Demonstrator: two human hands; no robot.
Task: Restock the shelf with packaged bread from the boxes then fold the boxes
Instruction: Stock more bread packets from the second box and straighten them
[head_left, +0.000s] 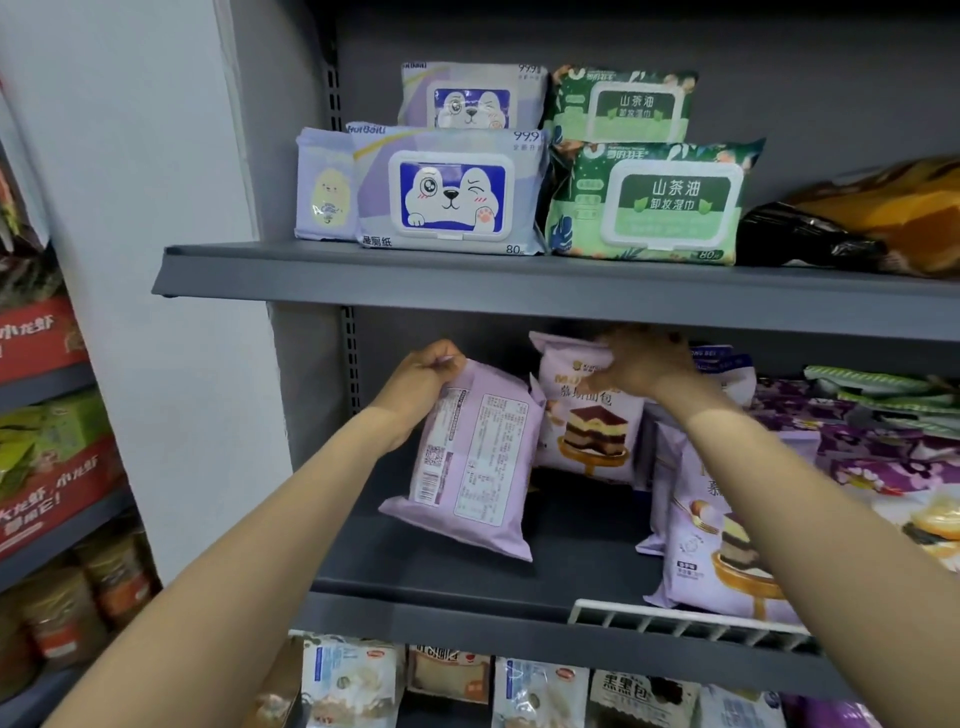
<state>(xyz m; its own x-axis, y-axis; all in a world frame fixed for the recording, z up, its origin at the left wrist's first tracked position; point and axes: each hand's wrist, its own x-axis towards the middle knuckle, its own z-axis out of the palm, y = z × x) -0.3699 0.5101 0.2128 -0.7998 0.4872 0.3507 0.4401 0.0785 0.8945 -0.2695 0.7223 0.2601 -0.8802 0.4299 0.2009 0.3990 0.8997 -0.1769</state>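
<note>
On the middle shelf (467, 577), a dark grey metal deck, both hands work among lilac packets of bread. The left hand (423, 376) has its fingers curled over the top seam of a lilac packet (475, 460), gripping it from above; the packet shows its printed back panel with a barcode, leans tilted to the left, and its lower edge rests on the deck. The right hand (641, 364) reaches further back under the upper shelf (363, 278), its fingers bent around the top of an upright packet (589, 415) printed with a layered cake; the grip is closed on that packet's upper edge, though the fingertips are partly blurred. The two held packets stand just beside each other, nearly touching at their upper corners. To the right, another cake-printed packet (711, 551) stands at the front, behind a white wire divider (691, 621), partly hidden by the right forearm. On the upper shelf sit purple wet-wipe packs (449, 192) and green wet-wipe packs (647, 202), side by side.
</note>
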